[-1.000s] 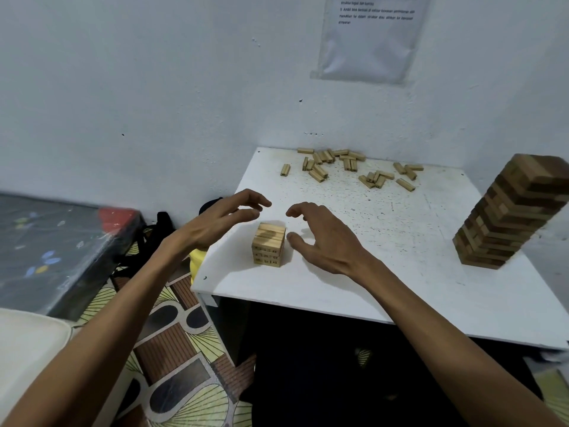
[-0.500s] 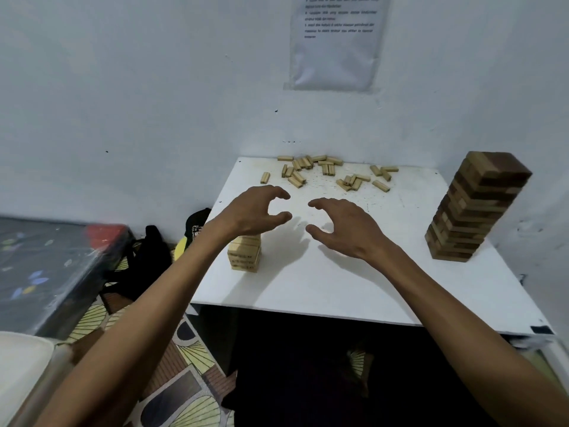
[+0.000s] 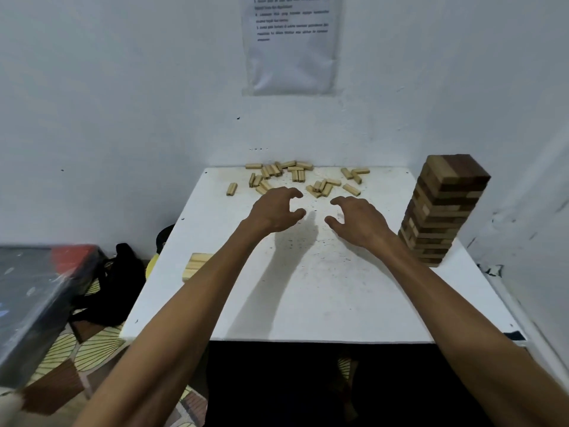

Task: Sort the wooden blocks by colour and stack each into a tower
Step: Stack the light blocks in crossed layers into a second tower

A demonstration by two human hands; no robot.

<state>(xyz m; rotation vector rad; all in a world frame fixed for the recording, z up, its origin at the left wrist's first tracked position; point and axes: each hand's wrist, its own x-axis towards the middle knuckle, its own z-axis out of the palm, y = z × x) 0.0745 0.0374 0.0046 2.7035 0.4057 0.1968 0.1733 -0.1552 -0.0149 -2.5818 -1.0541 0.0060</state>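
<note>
Our left hand [image 3: 275,211] and right hand [image 3: 358,218] hover loosely curled, empty, near scattered pale blocks [image 3: 295,175] and a two-toned brown tower [image 3: 443,208].

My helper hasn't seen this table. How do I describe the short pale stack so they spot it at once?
Follow the left edge of the white table. The short pale stack stands there, partly behind the left forearm. Unlike the tall brown tower on the right and the loose blocks at the far edge, it is low and all light wood.
</note>
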